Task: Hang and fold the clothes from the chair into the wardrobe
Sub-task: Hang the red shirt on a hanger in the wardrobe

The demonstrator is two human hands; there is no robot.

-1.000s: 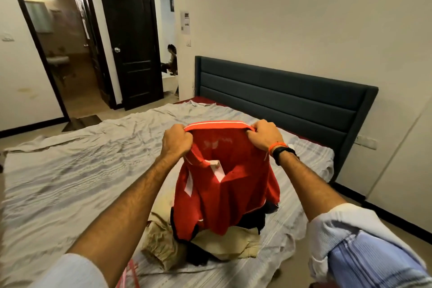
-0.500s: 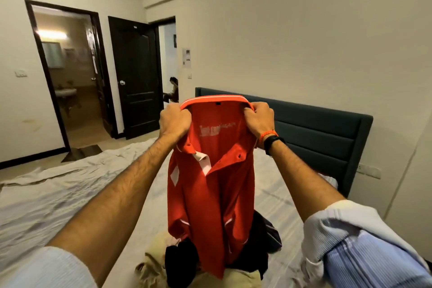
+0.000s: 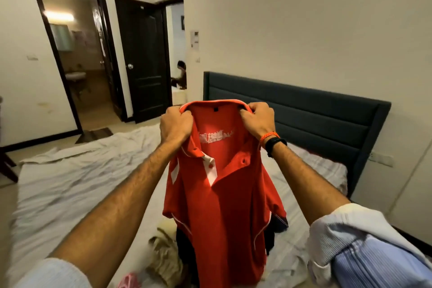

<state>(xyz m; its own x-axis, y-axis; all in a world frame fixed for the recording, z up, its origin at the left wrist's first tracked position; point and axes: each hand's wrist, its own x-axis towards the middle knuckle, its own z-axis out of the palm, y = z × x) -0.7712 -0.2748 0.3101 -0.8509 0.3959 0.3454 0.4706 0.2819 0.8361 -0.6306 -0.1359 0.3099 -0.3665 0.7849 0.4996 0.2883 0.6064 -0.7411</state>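
Observation:
A red polo shirt (image 3: 224, 208) with white trim hangs in the air in front of me, above the bed. My left hand (image 3: 174, 126) grips the left side of its collar and my right hand (image 3: 257, 121) grips the right side. The shirt's front placket faces me and its hem hangs down over a pile of clothes (image 3: 168, 257) on the bed: beige and dark garments, partly hidden behind the shirt. No wardrobe is in view.
The bed (image 3: 70, 184) with a crumpled grey sheet fills the lower left; its dark headboard (image 3: 315, 119) stands against the right wall. Two dark doorways (image 3: 140, 58) open at the back left. A pink item (image 3: 129, 282) lies at the bottom edge.
Both hands have lifted the red shirt up off the clothes pile, so it now hangs full length; my view has tilted upward.

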